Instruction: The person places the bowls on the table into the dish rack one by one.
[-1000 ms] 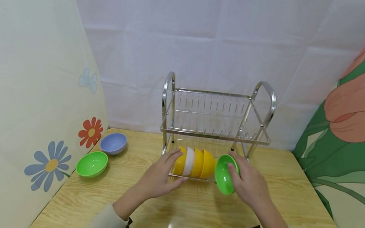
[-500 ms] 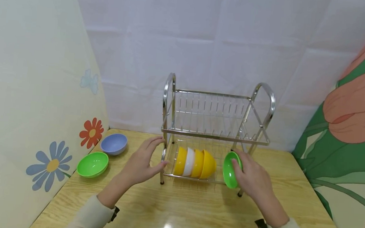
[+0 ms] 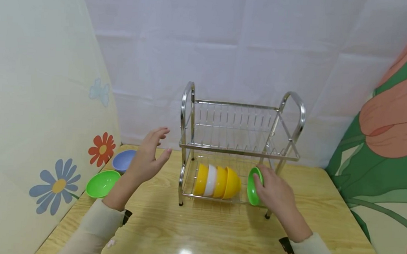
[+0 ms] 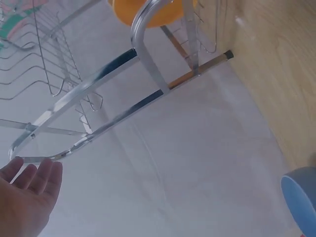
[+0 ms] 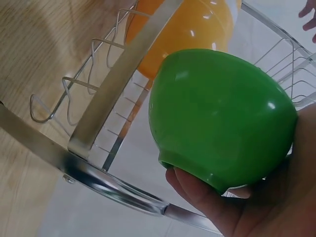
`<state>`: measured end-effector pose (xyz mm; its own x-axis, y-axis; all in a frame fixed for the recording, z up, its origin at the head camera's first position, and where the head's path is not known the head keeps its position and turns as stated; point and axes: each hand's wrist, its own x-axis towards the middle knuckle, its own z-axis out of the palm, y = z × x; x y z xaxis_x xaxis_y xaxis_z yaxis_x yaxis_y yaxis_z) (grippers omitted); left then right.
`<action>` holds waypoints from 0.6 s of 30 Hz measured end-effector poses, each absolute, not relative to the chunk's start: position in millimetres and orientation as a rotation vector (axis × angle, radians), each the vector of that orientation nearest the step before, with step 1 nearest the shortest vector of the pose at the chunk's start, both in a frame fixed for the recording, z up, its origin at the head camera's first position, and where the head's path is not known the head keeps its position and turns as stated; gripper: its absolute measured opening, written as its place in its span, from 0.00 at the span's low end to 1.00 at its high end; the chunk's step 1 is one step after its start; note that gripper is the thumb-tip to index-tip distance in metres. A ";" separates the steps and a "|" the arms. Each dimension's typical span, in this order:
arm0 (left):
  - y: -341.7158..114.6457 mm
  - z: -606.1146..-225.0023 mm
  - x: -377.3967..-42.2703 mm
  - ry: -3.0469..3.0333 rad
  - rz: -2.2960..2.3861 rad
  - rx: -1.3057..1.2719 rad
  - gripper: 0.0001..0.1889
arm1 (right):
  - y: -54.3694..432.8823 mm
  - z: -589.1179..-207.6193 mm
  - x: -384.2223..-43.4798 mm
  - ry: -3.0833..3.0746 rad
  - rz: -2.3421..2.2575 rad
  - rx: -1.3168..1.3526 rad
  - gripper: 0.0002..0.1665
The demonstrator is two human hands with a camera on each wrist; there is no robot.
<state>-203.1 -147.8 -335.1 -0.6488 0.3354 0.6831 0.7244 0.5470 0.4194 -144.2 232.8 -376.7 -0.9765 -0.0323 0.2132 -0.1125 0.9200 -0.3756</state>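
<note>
My right hand [image 3: 277,191] grips a green bowl [image 3: 253,191], tilted on its side, at the right end of the dish rack's lower tier. In the right wrist view, fingers hold this bowl near its foot ring. Left of it, yellow bowls [image 3: 233,184] and a white bowl [image 3: 210,181] stand on edge in a row on the lower tier of the metal dish rack [image 3: 240,151]. My left hand [image 3: 145,162] is raised left of the rack, fingers spread and holding nothing. It partly covers a blue bowl [image 3: 122,160] behind it.
A second green bowl [image 3: 102,183] sits at the left of the wooden table [image 3: 210,237], in front of the blue bowl. The rack's upper tier [image 3: 233,125] overhangs the row of bowls. White cloth [image 3: 151,60] hangs behind, with patterned cloths at both sides.
My left hand has moved left, away from the row of bowls and toward the blue bowl. My right hand has brought the green bowl slightly farther back, over the rack's lower right end.
</note>
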 end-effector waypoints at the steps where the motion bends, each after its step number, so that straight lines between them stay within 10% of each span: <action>1: -147.4 -332.2 -205.4 -2.237 -0.951 -0.855 0.29 | 232.0 -377.9 -145.6 -2.880 0.581 0.108 0.30; 18: -128.4 -289.3 -238.4 -2.162 -0.928 -0.848 0.32 | 222.8 -398.4 -163.4 -2.909 0.554 0.090 0.31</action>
